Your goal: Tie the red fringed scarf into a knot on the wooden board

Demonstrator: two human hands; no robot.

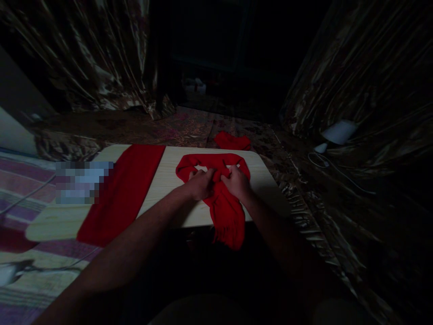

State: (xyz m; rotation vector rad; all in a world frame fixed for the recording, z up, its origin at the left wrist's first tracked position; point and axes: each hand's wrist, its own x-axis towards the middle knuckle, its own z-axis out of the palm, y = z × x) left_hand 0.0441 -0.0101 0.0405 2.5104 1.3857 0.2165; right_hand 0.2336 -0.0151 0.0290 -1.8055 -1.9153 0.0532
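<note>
A red fringed scarf (228, 212) lies looped on a pale wooden table (169, 180), its fringed end hanging over the near edge. My left hand (202, 184) is closed on the scarf at the left of the crossing, below the loop. On the right side of the same crossing, my right hand (237, 182) pinches the cloth. Both hands are close together, with red fabric between them. Bare table shows through small gaps in the loop. The dim light hides the finer detail of the fingers.
A flat red cloth (125, 189) crosses the table's left part, beside a blurred-out item (83, 183). More red fabric (232, 141) lies beyond the far edge. A white lamp (339, 132) with a cord stands at right. Patterned curtains (111, 58) hang behind.
</note>
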